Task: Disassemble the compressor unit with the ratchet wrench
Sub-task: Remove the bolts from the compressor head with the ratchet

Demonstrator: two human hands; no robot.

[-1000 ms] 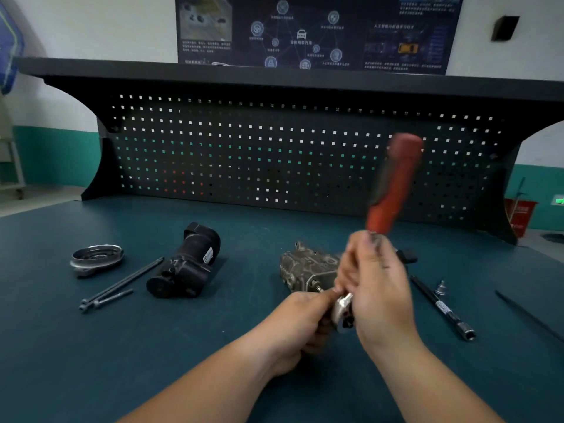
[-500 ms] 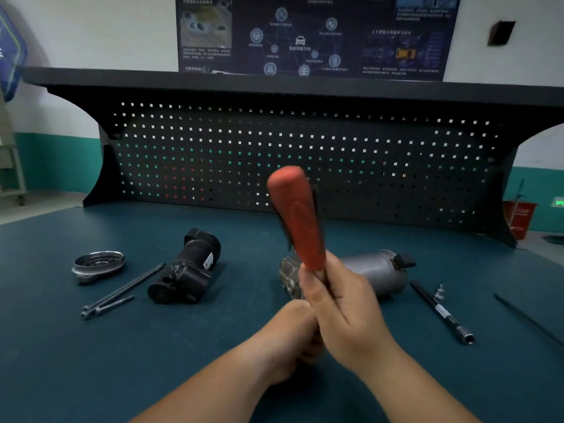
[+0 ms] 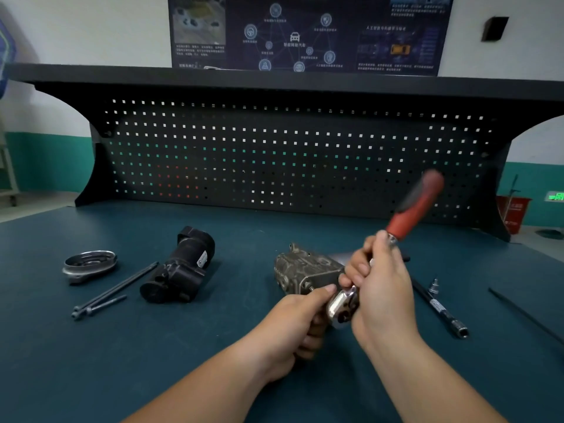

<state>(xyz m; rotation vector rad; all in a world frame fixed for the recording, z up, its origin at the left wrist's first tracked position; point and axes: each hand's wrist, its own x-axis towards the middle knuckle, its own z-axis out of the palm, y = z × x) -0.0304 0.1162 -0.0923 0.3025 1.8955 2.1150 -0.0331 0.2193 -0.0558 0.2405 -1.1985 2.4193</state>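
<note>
Two hands on one tool, mid worktop (image 3: 91, 361) toward the near edge. The right hand (image 3: 381, 297) is wrapped round the shank of the red-handled chrome ratchet wrench (image 3: 412, 215) just below the grip, with the handle tilted up and right and blurred. The left hand (image 3: 293, 328) is curled at the wrench head with its thumb pressed on top, probably steadying it on a fastener; what the lower fingers enclose is hidden. The grey cast-metal compressor unit (image 3: 308, 270) lies on its side just behind the hands, and the socket contact can't be seen. Toward the left edge are a black cylindrical housing (image 3: 180, 270), long dark bolts (image 3: 116, 288) and a round metal ring plate (image 3: 90, 265), well apart from the work. Toward the right edge, a black extension bar (image 3: 439, 309) and a small silver bit (image 3: 434, 285) lie near the right wrist and could be clipped by the handle swing. A black pegboard (image 3: 274, 154) runs along the far edge.
</note>
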